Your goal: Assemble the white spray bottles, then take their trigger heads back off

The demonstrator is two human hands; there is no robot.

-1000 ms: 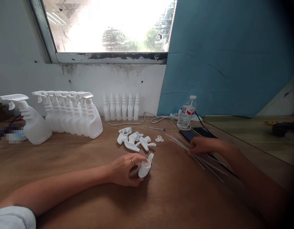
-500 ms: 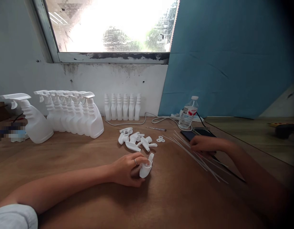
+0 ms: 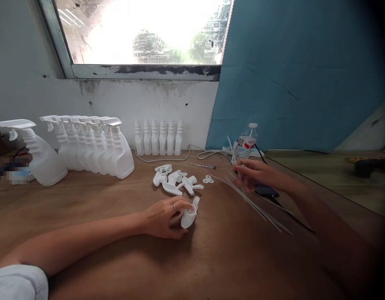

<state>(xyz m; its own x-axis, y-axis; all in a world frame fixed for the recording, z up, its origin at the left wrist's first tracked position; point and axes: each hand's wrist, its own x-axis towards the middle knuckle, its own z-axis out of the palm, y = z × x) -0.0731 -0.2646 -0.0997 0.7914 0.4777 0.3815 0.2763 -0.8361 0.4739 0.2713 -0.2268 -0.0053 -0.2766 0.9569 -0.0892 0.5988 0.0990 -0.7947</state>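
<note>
Lifted from the bundle since a second ago, a thin white dip tube (image 3: pixel 231 151) now stands tilted in the right hand (image 3: pixel 256 175), pinched near its lower end between thumb and fingertips. Beside it, the remaining tubes (image 3: pixel 257 204) lie on the wooden table (image 3: pixel 117 258). Resting there, the left hand (image 3: pixel 162 216) curls around a white trigger head (image 3: pixel 189 215). Both parts look light; the tube seems springy, best gripped low.
</note>
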